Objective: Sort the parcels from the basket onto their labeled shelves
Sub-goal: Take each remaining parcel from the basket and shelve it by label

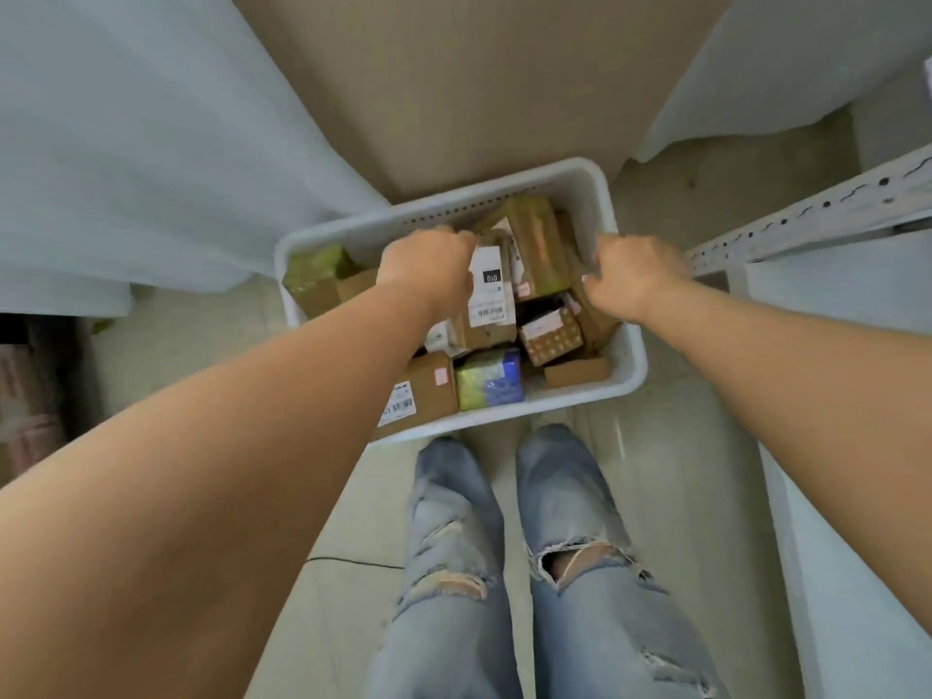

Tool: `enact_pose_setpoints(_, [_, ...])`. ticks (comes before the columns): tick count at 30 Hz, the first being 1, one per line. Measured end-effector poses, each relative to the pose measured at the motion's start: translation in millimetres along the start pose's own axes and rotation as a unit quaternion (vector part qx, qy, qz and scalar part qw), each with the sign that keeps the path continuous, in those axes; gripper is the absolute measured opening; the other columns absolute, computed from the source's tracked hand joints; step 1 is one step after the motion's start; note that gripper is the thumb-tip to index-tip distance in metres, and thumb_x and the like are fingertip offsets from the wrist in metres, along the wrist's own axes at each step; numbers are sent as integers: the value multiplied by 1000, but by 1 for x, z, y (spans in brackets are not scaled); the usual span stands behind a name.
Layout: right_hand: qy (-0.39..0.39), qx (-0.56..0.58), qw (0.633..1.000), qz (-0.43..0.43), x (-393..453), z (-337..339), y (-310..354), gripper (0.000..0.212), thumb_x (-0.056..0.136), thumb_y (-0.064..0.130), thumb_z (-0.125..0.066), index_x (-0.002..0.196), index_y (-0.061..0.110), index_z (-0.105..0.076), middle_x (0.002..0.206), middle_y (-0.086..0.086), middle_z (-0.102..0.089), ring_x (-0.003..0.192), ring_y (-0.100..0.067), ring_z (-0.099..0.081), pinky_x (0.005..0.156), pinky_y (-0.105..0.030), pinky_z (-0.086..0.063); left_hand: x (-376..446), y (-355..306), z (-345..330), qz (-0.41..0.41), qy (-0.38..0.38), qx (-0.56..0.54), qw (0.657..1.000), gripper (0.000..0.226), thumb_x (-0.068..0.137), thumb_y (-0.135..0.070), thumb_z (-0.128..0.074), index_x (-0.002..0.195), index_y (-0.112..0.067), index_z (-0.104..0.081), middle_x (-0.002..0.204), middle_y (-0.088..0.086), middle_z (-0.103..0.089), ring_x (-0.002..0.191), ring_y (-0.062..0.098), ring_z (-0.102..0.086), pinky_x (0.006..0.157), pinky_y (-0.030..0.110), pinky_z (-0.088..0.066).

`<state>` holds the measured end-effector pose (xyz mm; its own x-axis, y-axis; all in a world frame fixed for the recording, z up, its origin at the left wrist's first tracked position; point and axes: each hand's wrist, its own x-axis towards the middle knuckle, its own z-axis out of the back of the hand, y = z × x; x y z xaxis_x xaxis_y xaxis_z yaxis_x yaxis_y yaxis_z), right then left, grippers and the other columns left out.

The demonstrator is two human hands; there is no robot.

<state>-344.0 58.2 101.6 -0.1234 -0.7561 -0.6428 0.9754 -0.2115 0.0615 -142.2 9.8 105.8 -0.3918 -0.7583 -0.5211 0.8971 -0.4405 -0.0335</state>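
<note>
Picking from the basket, the pick step, both hands down inside it among the parcels. Left hand sits over the basket's middle, its grip curled onto the upper edge of a brown box with a white label that stands higher than its neighbours; fingertips are hidden behind the box, so the hold looks like a grasp but I can't confirm how firm. Right hand is toward the basket's right wall, fingers curled down among boxes there; whether its grip holds one or only pushes them aside, cannot tell. Basket is white plastic with a perforated rim, on the floor just ahead of the person's feet, still well filled, so sorting seems early. Inside: a taped brown box at the basket's far side, a spotted box right of centre, a green and blue wrapped packet at the near wall, a labelled carton at the near left corner. Next move likely calls for lifting the labelled box free, reading its label, then finding the matching shelf; a perforated shelf upright shows right of the basket.
</note>
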Motion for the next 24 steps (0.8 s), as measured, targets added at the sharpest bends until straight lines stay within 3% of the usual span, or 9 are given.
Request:
enact_pose_setpoints(5, [51, -1, 999, -5, 55, -63, -11, 35, 96, 35, -48, 121, 11, -52, 117, -17, -58, 107, -35, -55, 71, -34, -42, 45, -8, -60, 24, 31, -25, 999, 37, 96, -23, -46, 132, -16, -48, 125, 11, -56, 110, 32, -55, 73, 40, -46])
enact_pose_setpoints(9, [60, 15, 998, -1, 93, -105, -7, 34, 96, 33, -49, 119, 9, -50, 112, -16, -59, 97, -33, -54, 68, -33, -37, 78, -15, -104, 20, 41, -31, 998, 35, 95, -21, -47, 129, -15, -49, 119, 12, -57, 107, 33, -56, 68, 37, -39])
enact_pose_setpoints(12, [59, 51, 997, -17, 120, -129, -5, 37, 95, 31, -52, 125, 10, -46, 112, -16, -57, 95, -32, -51, 70, -34, -39, 97, -19, -131, 10, 48, -31, 998, 37, 95, -19, -49, 131, -14, -49, 123, 12, -54, 116, 32, -49, 72, 41, -42])
enact_pose_setpoints(15, [50, 106, 992, -47, 151, -148, -4, 57, 91, 36, -60, 136, 10, -38, 128, -16, -51, 117, -35, -48, 88, -41, -43, 115, -22, -152, -3, 42, -29, 999, 37, 93, -16, -51, 130, -11, -49, 123, 14, -52, 121, 33, -42, 84, 44, -45])
enact_pose_setpoints(18, [49, 192, 977, -80, 181, -164, -3, 81, 83, 46, -68, 145, 13, -28, 142, -13, -42, 130, -33, -40, 106, -45, -37, 131, -21, -166, -12, 24, -26, 999, 35, 93, -17, -49, 128, -10, -52, 124, 14, -51, 121, 34, -42, 86, 44, -45])
enact_pose_setpoints(24, [86, 332, 929, -138, 215, -191, 0, 106, 72, 43, -79, 151, 21, -12, 148, -7, -37, 137, -29, -36, 113, -47, -31, 146, -17, -183, -21, 27, -22, 999, 37, 91, -12, -50, 128, -10, -52, 122, 14, -49, 117, 32, -44, 82, 41, -45])
